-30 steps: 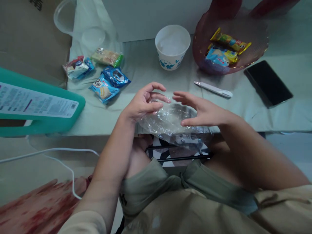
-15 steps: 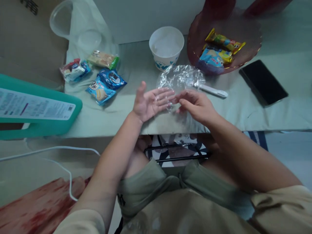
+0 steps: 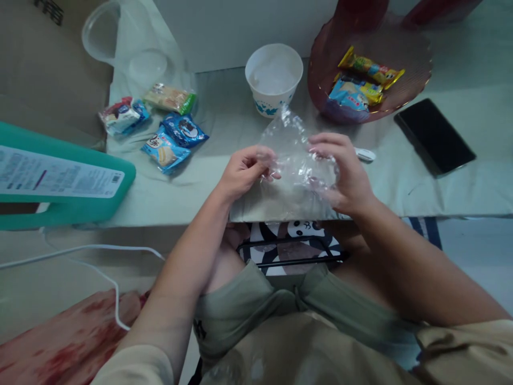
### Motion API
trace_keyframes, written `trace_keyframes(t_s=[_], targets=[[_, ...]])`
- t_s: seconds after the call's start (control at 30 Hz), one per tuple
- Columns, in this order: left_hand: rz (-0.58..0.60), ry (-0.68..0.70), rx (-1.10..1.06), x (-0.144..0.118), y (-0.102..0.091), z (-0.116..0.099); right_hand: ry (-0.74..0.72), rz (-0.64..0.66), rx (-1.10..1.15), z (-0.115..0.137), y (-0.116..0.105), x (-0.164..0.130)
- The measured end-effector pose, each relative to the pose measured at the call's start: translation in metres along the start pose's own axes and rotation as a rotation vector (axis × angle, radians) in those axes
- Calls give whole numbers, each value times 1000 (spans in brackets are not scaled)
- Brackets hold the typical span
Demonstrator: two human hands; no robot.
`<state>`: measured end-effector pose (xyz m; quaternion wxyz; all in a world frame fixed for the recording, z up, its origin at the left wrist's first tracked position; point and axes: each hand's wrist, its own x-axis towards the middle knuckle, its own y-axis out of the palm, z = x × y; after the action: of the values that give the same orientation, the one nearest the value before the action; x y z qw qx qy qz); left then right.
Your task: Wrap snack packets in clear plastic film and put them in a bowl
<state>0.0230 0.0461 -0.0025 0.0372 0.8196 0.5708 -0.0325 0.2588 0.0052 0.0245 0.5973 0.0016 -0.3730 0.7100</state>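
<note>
Between my two hands is a crinkled sheet of clear plastic film [image 3: 294,155], raised above the front part of the table; whether it is a bag or a flat sheet I cannot tell. My left hand [image 3: 248,171] pinches its left edge with the fingers curled inward. On the other side my right hand [image 3: 344,174] grips the right edge, thumb and fingers bent around it. Behind the film stands a white paper cup [image 3: 273,80] with a blue pattern. The white end of a slim tool [image 3: 364,154] shows beside my right hand; its other part is hidden.
A pink glass bowl [image 3: 409,85] holds wrapped snacks, with a black phone [image 3: 435,137] at its right. Several snack packets [image 3: 166,149] lie left, near clear plastic containers [image 3: 146,64]. A green jug [image 3: 100,184] stands at far left. A white cable [image 3: 116,299] hangs below the table.
The film has been lifted from the table and spread between my hands. My left hand has turned from palm up to a pinch; my right hand has moved right, covering most of the slim tool.
</note>
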Motion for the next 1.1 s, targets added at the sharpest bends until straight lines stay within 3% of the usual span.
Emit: trace_keyframes(t_s=[0.13, 0.27, 0.5, 0.67, 0.87, 1.0, 1.1], targets=[[-26, 102, 92, 1, -9, -2, 299, 105, 147, -12, 7, 1], [-1, 188, 214, -4, -13, -4, 455, 38, 139, -4, 10, 7], [-156, 156, 162, -12, -18, -3, 522, -94, -5, -9, 17, 9], [-86, 158, 154, -11, -26, -6, 625, -41, 16, -23, 19, 7], [-104, 153, 211, -9, -23, -8, 566, 91, 21, -20, 24, 2], [-209, 125, 236, -8, -20, -6, 480, 40, -103, -10, 19, 2], [-291, 113, 195, -5, -20, -4, 301, -5, -230, -4, 12, 1]])
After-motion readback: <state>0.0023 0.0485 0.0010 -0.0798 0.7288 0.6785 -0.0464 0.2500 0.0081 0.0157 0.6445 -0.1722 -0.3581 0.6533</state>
